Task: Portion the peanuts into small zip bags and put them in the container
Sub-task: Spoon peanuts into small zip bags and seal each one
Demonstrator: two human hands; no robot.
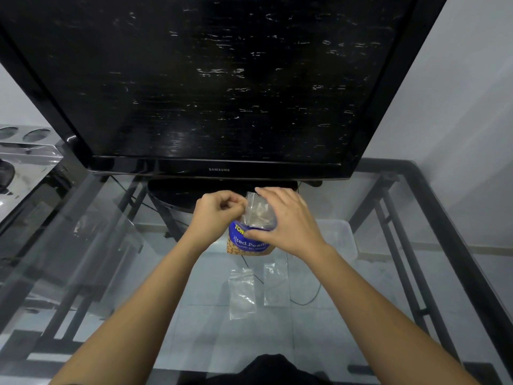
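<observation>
- Two empty zip bags (242,294) lay flat on glass table (111,245); clear container (340,237) sat at right.
- Peanut pouch (248,243) stood centre: prob. soft, crinkly; best gripped at top edge.
- Small bag (259,209): flimsy, slick; right hand (288,220) pinched it & pouch, left hand (215,212) pinched its rim.

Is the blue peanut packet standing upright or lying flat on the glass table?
Upright. The blue peanut packet stands with its mouth up, held by the right hand.

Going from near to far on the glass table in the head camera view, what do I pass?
Empty zip bags → peanut bag → small zip bag held above it by both hands → TV.
</observation>
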